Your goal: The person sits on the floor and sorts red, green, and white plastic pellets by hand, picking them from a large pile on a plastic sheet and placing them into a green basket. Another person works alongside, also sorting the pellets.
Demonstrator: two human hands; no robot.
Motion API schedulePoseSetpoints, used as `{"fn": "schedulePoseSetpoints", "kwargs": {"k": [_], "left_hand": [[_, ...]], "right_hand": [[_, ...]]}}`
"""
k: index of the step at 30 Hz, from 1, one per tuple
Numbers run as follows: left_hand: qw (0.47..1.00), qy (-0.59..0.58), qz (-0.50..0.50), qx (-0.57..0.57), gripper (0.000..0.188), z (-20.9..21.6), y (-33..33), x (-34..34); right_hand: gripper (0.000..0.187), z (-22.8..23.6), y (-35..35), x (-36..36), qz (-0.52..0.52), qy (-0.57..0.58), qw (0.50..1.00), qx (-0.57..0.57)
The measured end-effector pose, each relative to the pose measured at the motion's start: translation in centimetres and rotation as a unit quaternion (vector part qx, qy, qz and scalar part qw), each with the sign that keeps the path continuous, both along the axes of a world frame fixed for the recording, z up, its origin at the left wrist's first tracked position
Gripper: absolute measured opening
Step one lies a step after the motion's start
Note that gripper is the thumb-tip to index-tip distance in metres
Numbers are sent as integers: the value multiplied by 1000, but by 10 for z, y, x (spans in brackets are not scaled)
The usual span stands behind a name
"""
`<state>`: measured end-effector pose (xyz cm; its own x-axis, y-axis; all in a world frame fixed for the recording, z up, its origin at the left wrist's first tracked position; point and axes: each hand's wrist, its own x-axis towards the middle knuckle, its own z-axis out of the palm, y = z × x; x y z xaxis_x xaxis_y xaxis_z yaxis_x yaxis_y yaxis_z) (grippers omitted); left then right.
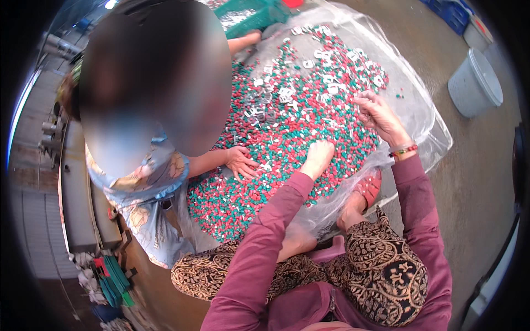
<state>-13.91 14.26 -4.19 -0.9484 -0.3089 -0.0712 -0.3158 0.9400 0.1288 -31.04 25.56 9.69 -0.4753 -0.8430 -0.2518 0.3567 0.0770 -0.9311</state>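
A wide heap of small red, green and white plastic pieces (298, 132) lies spread in front of me. My left hand (320, 158) rests low on the heap, its fingers curled closed; what they hold, if anything, is hidden. Raised over the heap's right side, my right hand (381, 115) has thumb and fingers pinched together, on something too small to make out. Larger white plastic parts (286, 95) are scattered over the far half. Some grey parts (266, 116) lie near the middle.
A person on the left has one spread hand (241, 163) on the heap and another near a green basket (243, 17). Clear plastic sheeting (411, 91) lies under the pieces. A pale bucket (469, 88) and a blue crate (450, 14) stand on the right. My sandalled foot (369, 190) touches the sheeting.
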Motion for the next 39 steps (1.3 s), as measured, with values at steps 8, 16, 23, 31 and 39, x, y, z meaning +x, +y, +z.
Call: {"fn": "schedulePoseSetpoints", "kwargs": {"k": [8, 16, 23, 31, 39], "left_hand": [[967, 19, 78, 243, 19, 39, -48, 11], [657, 130, 212, 712, 26, 67, -110, -14], [880, 87, 110, 453, 30, 4, -110, -77], [992, 39, -104, -60, 9, -13, -63, -61], [966, 24, 126, 223, 34, 22, -75, -11]], "right_hand": [[30, -170, -10, 23, 12, 516, 791, 328], [14, -194, -18, 26, 41, 375, 919, 114], [12, -97, 19, 24, 44, -302, 947, -94], [17, -72, 56, 15, 3, -247, 967, -57], [17, -91, 49, 34, 57, -202, 976, 62]]}}
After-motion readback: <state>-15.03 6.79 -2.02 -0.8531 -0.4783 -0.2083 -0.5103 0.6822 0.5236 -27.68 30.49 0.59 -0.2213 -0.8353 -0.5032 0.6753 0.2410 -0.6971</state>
